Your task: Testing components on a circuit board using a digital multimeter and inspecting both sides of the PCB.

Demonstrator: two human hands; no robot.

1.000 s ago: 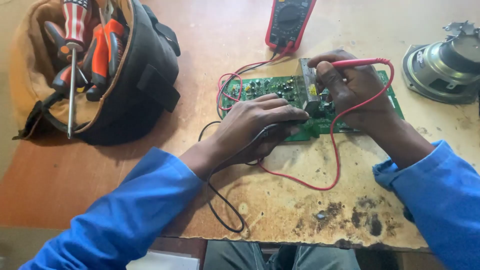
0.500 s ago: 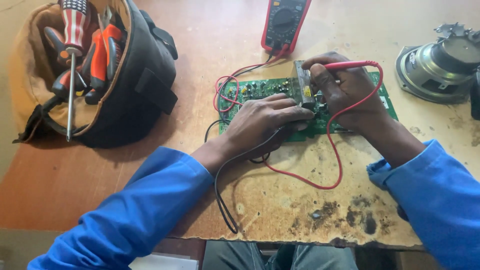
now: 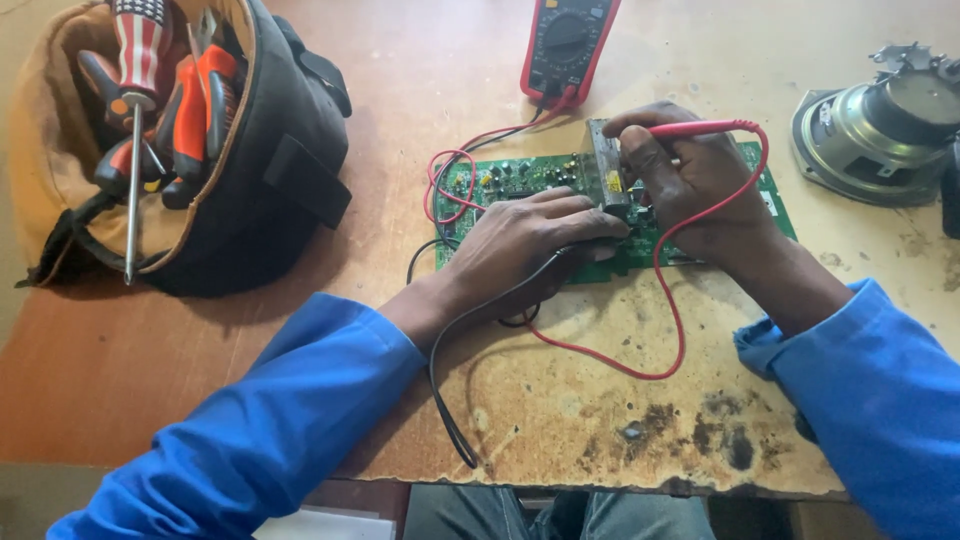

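The right hand (image 3: 700, 185) pinched the red probe (image 3: 700, 127), the left hand (image 3: 525, 240) gripped the black probe on the green board (image 3: 500, 180); board probably stiff, fragile, best held by edges, multimeter (image 3: 567, 45) at twelve o'clock.

Bright, even daylight; soft shadows.

On the bench (image 3: 300, 60) a green circuit board (image 3: 500, 180) lies under both hands: the left hand (image 3: 530, 235) presses a black probe lead (image 3: 470, 330) to it, the right hand (image 3: 690, 185) pinches a red probe (image 3: 700, 127). A red multimeter (image 3: 565, 45) sits beyond, an open tool bag (image 3: 290, 170) at left, a speaker (image 3: 880, 125) at right
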